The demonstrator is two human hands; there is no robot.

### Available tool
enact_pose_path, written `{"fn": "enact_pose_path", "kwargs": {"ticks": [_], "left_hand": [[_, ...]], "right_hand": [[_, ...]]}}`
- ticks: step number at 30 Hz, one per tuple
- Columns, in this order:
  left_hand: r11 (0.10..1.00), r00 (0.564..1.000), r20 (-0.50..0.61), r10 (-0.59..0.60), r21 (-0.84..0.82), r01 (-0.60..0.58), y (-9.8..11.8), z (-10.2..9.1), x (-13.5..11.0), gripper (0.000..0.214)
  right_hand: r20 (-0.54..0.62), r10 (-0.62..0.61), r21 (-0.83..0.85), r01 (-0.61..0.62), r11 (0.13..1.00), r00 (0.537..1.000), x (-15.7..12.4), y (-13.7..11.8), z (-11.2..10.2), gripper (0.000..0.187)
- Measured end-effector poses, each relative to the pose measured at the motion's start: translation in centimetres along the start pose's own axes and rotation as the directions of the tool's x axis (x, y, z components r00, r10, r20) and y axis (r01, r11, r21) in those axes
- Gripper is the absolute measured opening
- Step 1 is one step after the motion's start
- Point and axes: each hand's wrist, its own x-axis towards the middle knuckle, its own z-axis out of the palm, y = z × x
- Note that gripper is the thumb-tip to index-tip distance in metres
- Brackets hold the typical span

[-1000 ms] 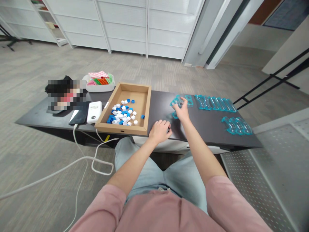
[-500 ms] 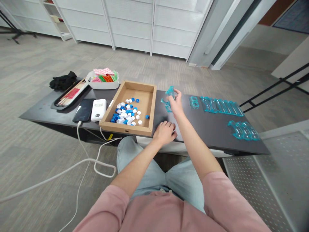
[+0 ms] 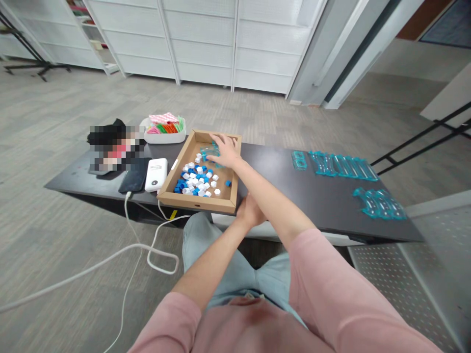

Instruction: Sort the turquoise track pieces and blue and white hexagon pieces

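Observation:
My right hand (image 3: pixel 227 151) reaches over the far part of the cardboard box (image 3: pixel 235 169), its fingers and thumb spread apart. Clear turquoise plastic pieces (image 3: pixel 209 153) lie in the box beneath and between those fingers; part of them is covered by the hand. Nearer to me in the same box is a loose pile of small blue and white hexagonal pieces (image 3: pixel 198 182). My left hand (image 3: pixel 250 212) rests at the table's front edge, close to the box's near right corner. Its fingers are mostly hidden behind my right forearm.
On the dark table (image 3: pixel 272 169), more turquoise plastic pieces lie in a row (image 3: pixel 342 164) and a nearer group (image 3: pixel 380 203) at right, with a small turquoise frame (image 3: pixel 299 160) beside. Left stand a white power bank (image 3: pixel 156 174), a dark phone (image 3: pixel 134 175) and a white basket (image 3: pixel 165 138). Cables hang down.
My right hand has moved left from the table into the box, bringing the turquoise pieces there, and its fingers have spread. My left hand has drawn slightly towards the table edge.

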Motion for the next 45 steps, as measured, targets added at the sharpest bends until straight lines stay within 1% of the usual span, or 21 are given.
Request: {"fn": "enact_pose_path", "kwargs": {"ticks": [3,5,8,11,13,14,16,18,19,20,21,22,24,26,28,29,31,33,36,41,45], "left_hand": [[0.998,0.998,-0.007,0.061,-0.001,-0.061,-0.1,0.5,-0.1,0.036],[0.997,0.997,-0.032,0.075,0.012,-0.075,-0.1,0.8,-0.1,0.028],[0.994,0.992,-0.077,0.104,0.025,-0.102,-0.1,0.9,-0.1,0.018],[0.993,0.990,-0.089,0.113,0.037,-0.110,-0.2,0.9,-0.2,0.012],[0.993,0.989,-0.093,0.112,0.045,-0.109,-0.3,1.1,-0.2,0.010],[0.993,0.989,-0.096,0.114,0.046,-0.110,-0.4,1.1,-0.1,0.010],[0.992,0.987,-0.105,0.120,0.048,-0.116,-0.6,1.3,0.0,0.010],[0.991,0.986,-0.112,0.127,0.052,-0.122,-0.7,1.4,0.1,0.011],[0.991,0.985,-0.116,0.129,0.054,-0.123,-0.7,1.4,0.1,0.012],[0.991,0.985,-0.119,0.129,0.055,-0.123,-0.7,1.4,0.0,0.012],[0.991,0.984,-0.123,0.128,0.057,-0.121,-0.7,1.4,0.0,0.012],[0.991,0.984,-0.127,0.128,0.060,-0.121,-0.7,1.4,-0.1,0.012],[0.990,0.982,-0.137,0.133,0.068,-0.125,-0.7,1.4,-0.1,0.013],[0.988,0.979,-0.146,0.143,0.074,-0.133,-0.8,1.4,-0.1,0.014],[0.988,0.977,-0.156,0.148,0.075,-0.138,-0.9,1.5,-0.1,0.014],[0.988,0.976,-0.161,0.149,0.074,-0.139,-0.9,1.5,-0.1,0.014],[0.988,0.974,-0.169,0.150,0.069,-0.140,-1.0,1.6,-0.1,0.012],[0.988,0.974,-0.173,0.150,0.065,-0.140,-1.1,1.7,-0.1,0.011],[0.989,0.975,-0.174,0.139,0.066,-0.129,-1.1,1.8,0.0,0.009],[0.993,0.984,-0.143,0.108,0.071,-0.098,-0.5,1.5,-0.2,0.006],[0.995,0.989,-0.118,0.089,0.063,-0.082,-0.2,1.3,-0.2,0.007]], "right_hand": [[-0.063,-0.054,-0.021,0.053,0.998,0.997,-3.0,1.9,-2.0,0.078],[-0.094,-0.033,-0.041,0.029,0.999,0.995,-6.3,4.1,-3.8,0.068],[-0.146,0.074,-0.107,-0.090,0.990,0.986,-13.0,9.4,-7.0,0.061],[-0.235,0.256,-0.186,-0.302,0.935,0.938,-21.0,16.0,-11.2,0.059],[-0.323,0.402,-0.209,-0.479,0.853,0.857,-26.5,20.1,-14.3,0.059],[-0.375,0.472,-0.210,-0.569,0.795,0.798,-29.2,21.9,-15.9,0.060],[-0.458,0.598,-0.190,-0.730,0.657,0.658,-34.0,24.8,-18.7,0.067],[-0.490,0.703,-0.153,-0.845,0.513,0.516,-37.7,26.7,-20.7,0.077],[-0.489,0.743,-0.137,-0.881,0.452,0.457,-39.0,27.4,-21.3,0.082],[-0.484,0.770,-0.130,-0.904,0.407,0.416,-39.9,27.8,-21.7,0.085],[-0.480,0.783,-0.135,-0.915,0.381,0.396,-40.4,28.1,-21.9,0.085],[-0.474,0.781,-0.155,-0.912,0.381,0.407,-40.3,28.3,-21.9,0.084],[-0.451,0.745,-0.218,-0.870,0.442,0.491,-38.9,28.4,-21.4,0.080],[-0.406,0.693,-0.260,-0.802,0.537,0.595,-36.0,28.4,-20.5,0.080],[-0.351,0.672,-0.248,-0.757,0.604,0.652,-32.3,28.2,-19.4,0.081],[-0.322,0.682,-0.230,-0.753,0.616,0.656,-30.3,28.1,-18.8,0.081],[-0.264,0.727,-0.196,-0.774,0.603,0.633,-26.8,27.9,-17.8,0.078],[-0.229,0.772,-0.187,-0.806,0.562,0.592,-24.2,27.5,-16.9,0.072],[-0.248,0.796,-0.203,-0.833,0.514,0.552,-22.1,26.8,-15.8,0.064],[-0.257,0.806,-0.118,-0.845,0.522,0.534,-22.5,26.3,-14.5,0.061],[-0.278,0.808,-0.008,-0.842,0.539,0.520,-23.8,27.3,-14.0,0.056]]}}
